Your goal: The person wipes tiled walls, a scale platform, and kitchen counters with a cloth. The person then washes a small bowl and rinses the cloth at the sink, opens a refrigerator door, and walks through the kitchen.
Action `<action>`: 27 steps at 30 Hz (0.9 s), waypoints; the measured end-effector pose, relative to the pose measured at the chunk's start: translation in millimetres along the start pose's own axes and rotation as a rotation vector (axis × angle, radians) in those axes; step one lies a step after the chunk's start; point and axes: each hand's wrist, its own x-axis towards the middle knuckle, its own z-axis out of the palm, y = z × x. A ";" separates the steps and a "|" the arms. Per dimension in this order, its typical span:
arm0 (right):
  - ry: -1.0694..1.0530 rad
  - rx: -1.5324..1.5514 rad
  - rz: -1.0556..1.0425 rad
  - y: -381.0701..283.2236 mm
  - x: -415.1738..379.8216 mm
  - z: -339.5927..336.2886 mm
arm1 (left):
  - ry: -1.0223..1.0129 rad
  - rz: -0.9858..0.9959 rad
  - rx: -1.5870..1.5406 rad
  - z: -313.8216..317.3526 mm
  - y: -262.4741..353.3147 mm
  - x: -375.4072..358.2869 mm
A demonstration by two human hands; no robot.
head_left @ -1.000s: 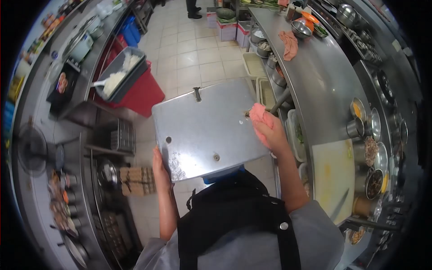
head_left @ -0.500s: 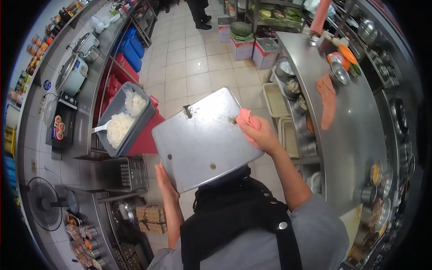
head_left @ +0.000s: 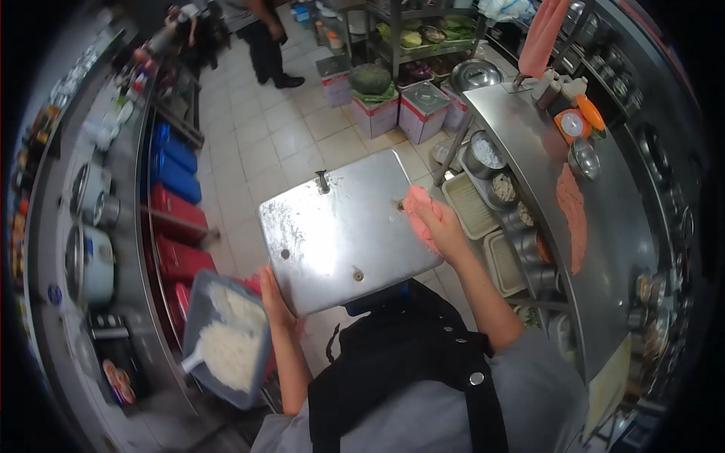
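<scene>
In front of my body I carry a flat rectangular metal panel [head_left: 336, 226], worn and scratched, with round holes or fittings and a small dark catch at its far edge. My left hand [head_left: 277, 302] supports its left edge, the fingers partly hidden by it. At the right edge, my right hand [head_left: 447, 230] is closed around a bunched pink cloth [head_left: 420, 211], pressing it against the panel. Just left of my left forearm is a grey tub [head_left: 195, 302] of white rice with a pale-handled scoop in it.
A steel counter [head_left: 604, 234] runs along my right, bearing another pink cloth [head_left: 572, 219] and a metal bowl [head_left: 584, 158]. Red bins [head_left: 181, 260] and blue bins [head_left: 175, 162] line the left. Boxes [head_left: 375, 117] stand ahead; a person [head_left: 264, 45] is on the tiled floor.
My view has turned and moved forward, so the boxes and the standing person appear nearer. The rice tub now sits lower in view. Both hands keep the panel and cloth in nearly the same position.
</scene>
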 end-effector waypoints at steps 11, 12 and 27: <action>-0.061 0.000 -0.013 -6.1 274.5 141.2 | 0.091 -0.050 0.079 -37.0 46.8 295.9; -0.103 -0.031 0.010 -16.8 299.0 160.3 | 0.100 -0.074 0.025 -42.6 54.2 318.2; -0.232 -0.075 0.140 6.0 566.7 360.8 | 0.022 -0.233 0.254 -89.3 195.0 735.6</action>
